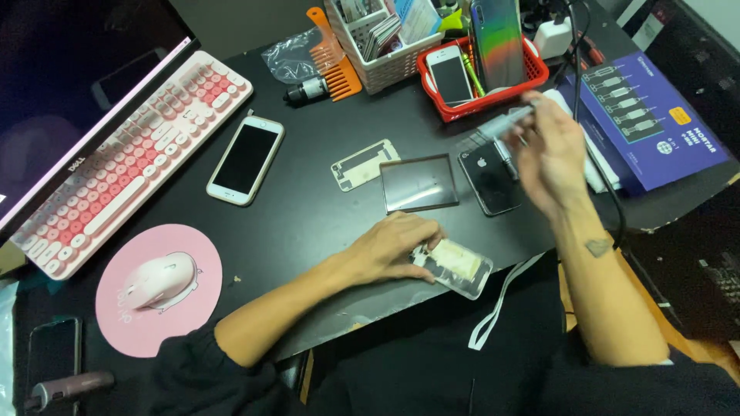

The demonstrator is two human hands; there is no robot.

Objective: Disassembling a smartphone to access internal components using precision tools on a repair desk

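My left hand (393,248) rests near the desk's front edge, its fingers pressing down on an opened phone body (455,265) with pale inner parts showing. My right hand (549,154) is raised above the desk and blurred; it grips a slim grey pen-shaped tool (505,122) that points up and left. Just under that hand lies a black phone back (489,176). A dark square plate (418,182) and a thin pale frame piece (364,163) lie between the two hands.
A white phone (245,159) lies face up left of centre. A pink keyboard (127,154), pink mouse (158,280) on a round pad, red basket (532,75) with phones, white basket (385,69), orange comb (333,58) and blue box (651,115) ring the desk.
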